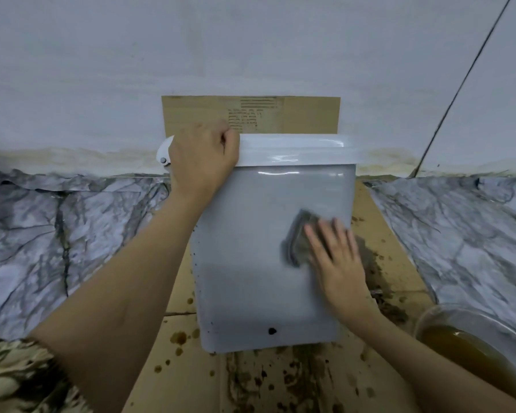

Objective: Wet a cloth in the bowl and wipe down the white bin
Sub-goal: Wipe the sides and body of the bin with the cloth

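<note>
A grey cloth [295,238] is pressed flat against the near face of the white bin [265,263] by the straight-fingered right hand [335,251]. The bin's lid edge at far left is gripped by the left hand [203,159]. Stained cardboard [251,380] lies underneath; a bowl [435,315] of brown water sits near right.

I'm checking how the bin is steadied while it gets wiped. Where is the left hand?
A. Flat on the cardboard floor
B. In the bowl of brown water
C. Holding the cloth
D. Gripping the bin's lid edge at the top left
D: the left hand curls over the lid edge of the white bin, while the right hand presses the cloth flat against the bin's front.
</note>
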A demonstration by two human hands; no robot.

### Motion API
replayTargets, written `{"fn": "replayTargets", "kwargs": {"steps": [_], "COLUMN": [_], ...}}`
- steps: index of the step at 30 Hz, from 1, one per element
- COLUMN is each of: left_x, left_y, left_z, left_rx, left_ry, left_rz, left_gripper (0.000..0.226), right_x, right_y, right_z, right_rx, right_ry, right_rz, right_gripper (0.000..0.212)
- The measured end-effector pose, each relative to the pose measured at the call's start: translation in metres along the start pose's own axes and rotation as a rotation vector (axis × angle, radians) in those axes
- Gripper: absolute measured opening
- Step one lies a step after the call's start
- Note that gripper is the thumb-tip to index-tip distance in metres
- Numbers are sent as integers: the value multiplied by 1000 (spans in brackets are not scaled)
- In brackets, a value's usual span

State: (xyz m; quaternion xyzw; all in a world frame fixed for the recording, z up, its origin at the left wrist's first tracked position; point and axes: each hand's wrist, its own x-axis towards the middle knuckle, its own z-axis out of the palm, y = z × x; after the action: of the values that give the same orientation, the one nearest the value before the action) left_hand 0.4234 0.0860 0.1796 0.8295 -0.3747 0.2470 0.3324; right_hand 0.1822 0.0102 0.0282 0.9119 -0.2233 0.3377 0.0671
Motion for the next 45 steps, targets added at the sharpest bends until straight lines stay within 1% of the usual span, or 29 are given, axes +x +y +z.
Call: {"fn": "replayTargets", "kwargs": {"steps": [2,3,4,5,7,9,10,11,12,14,16,17,19,21,22,23,25,28,30,32,34,35,36,37,39,42,44,45], "left_x": [-5,-5,-5,-5,-4,-7,-8,-10,-11,-12,-13,-14,-16,-17,-16,-16,-15,-15,-16,-17,-19,-20,-21,-22,-22,-22,-21,-21], "left_y": [1,1,0,0,2,4,6,7,8,9,9,10,10,9,9,9,10,10,9,8,8,8,8,8,6,5,6,7], "left_z": [5,7,8,8,8,5,4,3,1,-2,-3,-5,-6,-7,-7,-7,-6,-6,-6,-8,-9,-10,-10,-11,-10,-10,-9,-9], "left_rx": [-15,-20,-25,-32,-47,-56,-63,-70,-74,-77,-86,-96,-116,-116,-114,-117,-126,-128,-123,-118,-118,-118,-117,-116,-112,-120,-117,-120], "left_ry": [60,79,90,99,123,166,190,207,211,199,191,195,211,205,199,197,203,226,242,254,268,274,279,281,278,263,252,248], "left_rz": [38,39,33,27,13,1,2,6,9,3,3,5,13,3,-7,-12,-4,8,12,14,22,28,36,45,45,14,9,14], "left_gripper": [38,39,39,38,38,35,33,31,30,30,30,30,27,28,29,30,29,28,27,27,28,27,27,27,27,29,28,27], "right_x": [36,42,36,18,-44,-114,-140,-155,-157,-133,-76,-39,33,79,83,76,42,-6,-3,25,68,91,111,127,138,125,119,119], "right_y": [-9,-15,-20,-25,-33,-31,-25,-18,-12,-3,3,5,9,9,7,5,0,-7,-9,-7,2,8,14,16,12,3,-1,-3], "right_z": [-1,1,6,13,26,32,32,30,27,17,7,0,-15,-21,-19,-15,-6,0,-2,-12,-26,-35,-42,-49,-58,-56,-50,-46], "right_rx": [124,161,167,136,49,-40,-56,-43,-1,147,357,453,593,648,642,632,685,852,886,947,1055,1098,1126,1131,1046,786,551,487], "right_ry": [151,179,177,149,15,-121,-172,-204,-209,-132,-27,20,133,279,321,326,270,140,120,192,347,420,476,493,430,374,285,240], "right_rz": [208,255,245,184,-21,-186,-222,-218,-175,7,196,264,389,467,481,491,540,786,905,987,1045,1066,1060,1020,878,581,409,372], "right_gripper": [53,51,53,56,60,56,51,49,47,51,67,68,54,43,38,37,40,44,48,43,39,41,40,37,30,25,30,35]}}
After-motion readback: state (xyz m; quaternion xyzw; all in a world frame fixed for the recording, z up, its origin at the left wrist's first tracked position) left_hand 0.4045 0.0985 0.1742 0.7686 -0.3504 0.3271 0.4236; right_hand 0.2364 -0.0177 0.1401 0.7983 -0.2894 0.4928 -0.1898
